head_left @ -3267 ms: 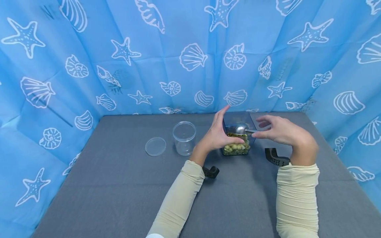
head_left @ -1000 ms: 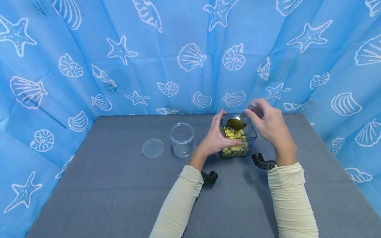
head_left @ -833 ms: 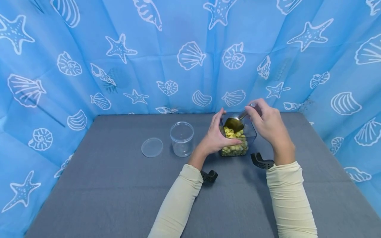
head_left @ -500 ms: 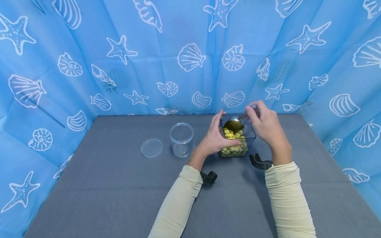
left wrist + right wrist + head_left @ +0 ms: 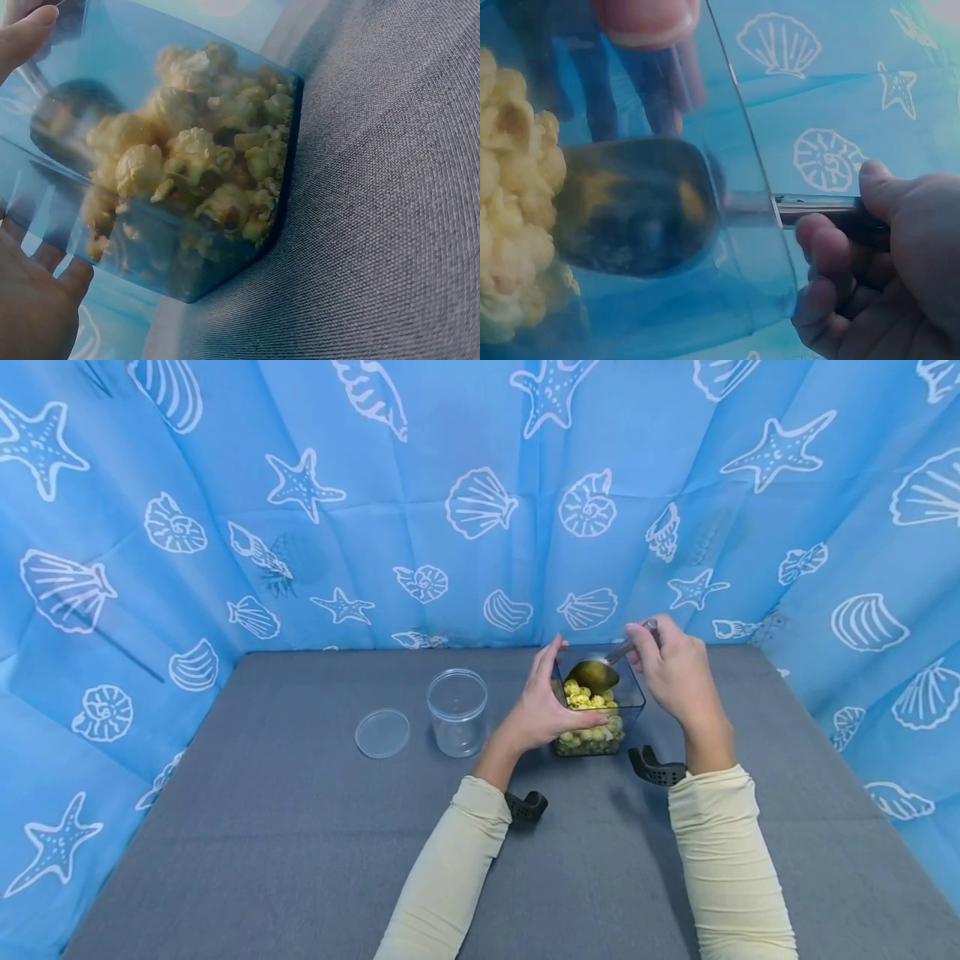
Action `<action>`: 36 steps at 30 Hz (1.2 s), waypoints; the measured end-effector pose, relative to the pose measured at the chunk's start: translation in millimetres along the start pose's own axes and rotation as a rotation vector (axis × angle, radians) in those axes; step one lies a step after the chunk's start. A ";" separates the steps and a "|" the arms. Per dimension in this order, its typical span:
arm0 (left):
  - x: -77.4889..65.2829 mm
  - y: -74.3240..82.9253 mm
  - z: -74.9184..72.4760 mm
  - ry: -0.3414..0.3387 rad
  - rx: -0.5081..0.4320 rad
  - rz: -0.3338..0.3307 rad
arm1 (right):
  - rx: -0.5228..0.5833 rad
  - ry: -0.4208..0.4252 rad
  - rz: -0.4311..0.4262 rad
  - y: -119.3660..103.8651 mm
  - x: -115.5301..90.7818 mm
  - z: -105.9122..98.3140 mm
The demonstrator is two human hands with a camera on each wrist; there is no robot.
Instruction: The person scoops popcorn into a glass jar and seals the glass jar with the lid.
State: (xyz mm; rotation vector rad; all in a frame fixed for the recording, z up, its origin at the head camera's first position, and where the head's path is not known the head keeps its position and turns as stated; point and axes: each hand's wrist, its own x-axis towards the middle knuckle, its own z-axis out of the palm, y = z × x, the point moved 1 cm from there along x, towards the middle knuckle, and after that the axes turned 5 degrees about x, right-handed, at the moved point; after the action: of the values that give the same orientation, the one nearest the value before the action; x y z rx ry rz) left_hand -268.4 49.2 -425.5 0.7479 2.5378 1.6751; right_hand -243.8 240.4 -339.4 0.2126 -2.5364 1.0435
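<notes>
A clear square container point(image 5: 634, 703) holds popcorn point(image 5: 589, 697) and stands on the table's right half. My left hand point(image 5: 542, 706) grips it from the left, with the thumb across the front wall and the fingers along the far left side. My right hand point(image 5: 675, 675) pinches the handle of a metal scoop point(image 5: 596, 676), above the container's right rear edge. The scoop's bowl points down inside the container, against the popcorn. Seen from the right wrist, thumb and fingers point(image 5: 826, 247) close on the handle, and the bowl point(image 5: 637, 214) shows through the clear wall.
A clear round jar point(image 5: 457, 714) without its lid stands left of the left hand. Beside it lies a clear disc-shaped lid point(image 5: 382, 733). The table has a grey cloth point(image 5: 300, 843); a blue shell-patterned curtain point(image 5: 420, 510) hangs behind it.
My right hand has moved up and inward over the container's edge, and the scoop has swung from nearly level to pointing down. Lately its bowl has shifted slightly right. My left hand keeps its grip.
</notes>
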 end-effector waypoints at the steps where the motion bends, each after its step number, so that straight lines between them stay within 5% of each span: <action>1: -0.1 0.0 0.1 0.000 -0.001 0.000 | 0.000 0.008 0.008 -0.2 -0.1 -0.1; 7: 0.4 -0.4 -0.3 -0.008 -0.007 -0.007 | 0.008 -0.051 0.074 1.4 0.4 0.2; 14: 1.0 -0.6 -2.3 -0.013 -0.011 -0.005 | 0.005 -0.123 0.031 3.4 4.2 3.9; 23: 2.0 0.3 -3.9 -0.007 -0.010 -0.012 | 0.027 -0.002 0.048 1.2 5.9 1.7; 36: 0.2 -0.1 -0.7 -0.010 -0.018 -0.021 | 0.035 0.024 0.152 7.4 3.2 1.5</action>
State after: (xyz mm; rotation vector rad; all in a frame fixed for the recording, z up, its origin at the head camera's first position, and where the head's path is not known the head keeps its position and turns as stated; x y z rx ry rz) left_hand -268.8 48.6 -425.3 0.7233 2.5113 1.6818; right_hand -249.3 244.6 -343.9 0.0171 -2.5464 1.1408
